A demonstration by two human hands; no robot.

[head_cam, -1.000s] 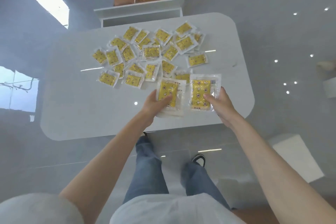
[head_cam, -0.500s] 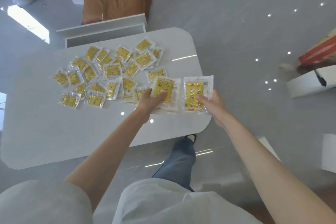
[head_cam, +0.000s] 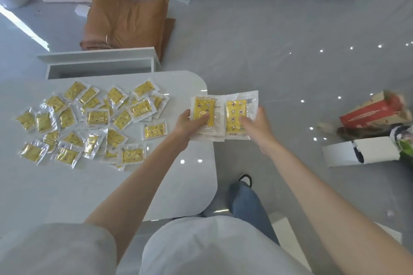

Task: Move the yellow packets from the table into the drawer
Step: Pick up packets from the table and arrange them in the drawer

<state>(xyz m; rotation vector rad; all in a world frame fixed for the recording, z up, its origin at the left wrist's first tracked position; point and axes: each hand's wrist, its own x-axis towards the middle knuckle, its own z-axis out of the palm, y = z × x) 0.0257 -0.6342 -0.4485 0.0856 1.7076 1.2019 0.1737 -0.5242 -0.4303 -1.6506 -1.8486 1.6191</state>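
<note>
My left hand (head_cam: 190, 123) grips a small stack of yellow packets (head_cam: 204, 110), thumb on top, at the table's right edge. My right hand (head_cam: 257, 126) holds another yellow packet (head_cam: 235, 109) in its clear wrapper, just past the edge and above the floor. Several more yellow packets (head_cam: 93, 118) lie scattered over the left part of the white table (head_cam: 178, 185). An open white drawer (head_cam: 98, 67) shows beyond the table's far edge.
A brown cushion (head_cam: 127, 22) lies on the floor behind the drawer. To the right on the grey floor sit a red carton (head_cam: 373, 110) and a white box (head_cam: 359, 152). My legs in jeans (head_cam: 248, 203) stand by the table's right side.
Both hands carried their packets right, from above the table to its right edge and beyond. My view turned right, so the table and loose packets shifted left.
</note>
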